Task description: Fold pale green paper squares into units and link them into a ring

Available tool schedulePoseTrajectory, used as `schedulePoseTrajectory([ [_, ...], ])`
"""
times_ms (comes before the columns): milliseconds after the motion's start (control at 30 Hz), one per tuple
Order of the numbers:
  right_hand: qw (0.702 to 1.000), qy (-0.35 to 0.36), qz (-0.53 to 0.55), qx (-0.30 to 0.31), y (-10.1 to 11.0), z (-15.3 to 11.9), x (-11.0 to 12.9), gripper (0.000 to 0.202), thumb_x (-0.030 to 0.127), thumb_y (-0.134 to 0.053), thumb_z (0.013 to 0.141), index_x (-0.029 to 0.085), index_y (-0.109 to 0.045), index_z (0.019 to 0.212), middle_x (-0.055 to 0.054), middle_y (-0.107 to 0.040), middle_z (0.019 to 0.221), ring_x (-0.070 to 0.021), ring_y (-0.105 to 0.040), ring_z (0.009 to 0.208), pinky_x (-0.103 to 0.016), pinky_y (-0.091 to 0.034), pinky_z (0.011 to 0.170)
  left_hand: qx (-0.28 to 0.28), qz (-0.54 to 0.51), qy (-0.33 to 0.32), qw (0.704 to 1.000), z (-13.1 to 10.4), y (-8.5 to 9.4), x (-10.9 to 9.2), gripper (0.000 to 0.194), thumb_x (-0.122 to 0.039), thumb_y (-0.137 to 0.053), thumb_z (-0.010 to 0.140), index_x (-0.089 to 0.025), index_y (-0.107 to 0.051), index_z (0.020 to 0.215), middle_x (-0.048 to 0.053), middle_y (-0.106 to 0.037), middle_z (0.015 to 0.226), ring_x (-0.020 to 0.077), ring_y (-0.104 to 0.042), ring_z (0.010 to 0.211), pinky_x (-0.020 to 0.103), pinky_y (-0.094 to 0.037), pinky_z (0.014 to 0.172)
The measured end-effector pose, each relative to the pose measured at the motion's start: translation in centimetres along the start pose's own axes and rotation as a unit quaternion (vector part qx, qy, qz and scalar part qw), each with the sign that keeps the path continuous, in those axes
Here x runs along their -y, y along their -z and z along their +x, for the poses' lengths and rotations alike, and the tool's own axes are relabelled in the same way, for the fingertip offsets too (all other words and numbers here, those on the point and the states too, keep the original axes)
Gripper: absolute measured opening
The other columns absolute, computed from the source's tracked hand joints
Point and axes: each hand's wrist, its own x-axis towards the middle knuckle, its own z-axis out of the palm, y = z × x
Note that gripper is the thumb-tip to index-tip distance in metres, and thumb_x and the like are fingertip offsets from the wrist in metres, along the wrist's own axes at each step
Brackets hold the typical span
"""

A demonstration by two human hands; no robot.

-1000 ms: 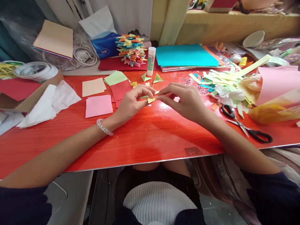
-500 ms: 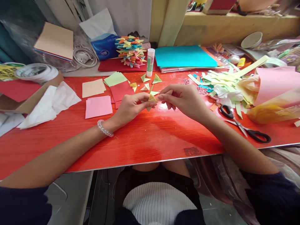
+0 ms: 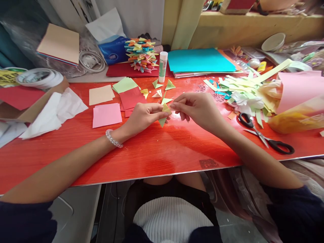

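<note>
A glossy red table spreads before us, a glue stick standing upright towards its back and scissors lying open on the right. Above its middle, our left hand pinches the folded yellow-green paper between thumb and fingers. Our right hand has thumb and index finger together at the paper's right edge; whether they grip it, we cannot tell.

In the upper left of the frame, I see a blue tissue pack beside a coiled white cable; far left, tape rolls; upper right, a white bowl; right, open scissors.
</note>
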Motion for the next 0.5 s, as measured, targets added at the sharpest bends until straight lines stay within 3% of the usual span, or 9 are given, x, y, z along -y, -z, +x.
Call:
schedulePoseTrajectory([
  [200,1.0,-0.006,-0.027,0.006,0.16,-0.04,0.23,0.02,0.026,-0.062,0.086,0.013,-0.068,0.071,0.003,-0.057,0.047,-0.0063,-0.05,0.041,-0.021,-0.038,0.042,-0.01,-0.009,0.008,1.0,0.09,0.0,-0.07,0.021,-0.036,-0.066,0.083,-0.017,-0.072,0.078,0.003,-0.074,0.076,0.0146,-0.069,0.071,0.026,-0.055,0.071],
  [500,0.999,-0.001,-0.03,-0.014,-0.2,-0.18,0.61,0.021,0.025,-0.062,0.087,0.013,-0.069,0.072,0.003,-0.055,0.047,-0.0049,-0.047,0.04,-0.021,-0.037,0.044,0.002,0.003,-0.004,1.0,0.03,-0.09,0.16,0.024,-0.039,-0.066,0.083,-0.016,-0.072,0.078,0.003,-0.073,0.074,0.013,-0.067,0.069,0.025,-0.053,0.071],
])
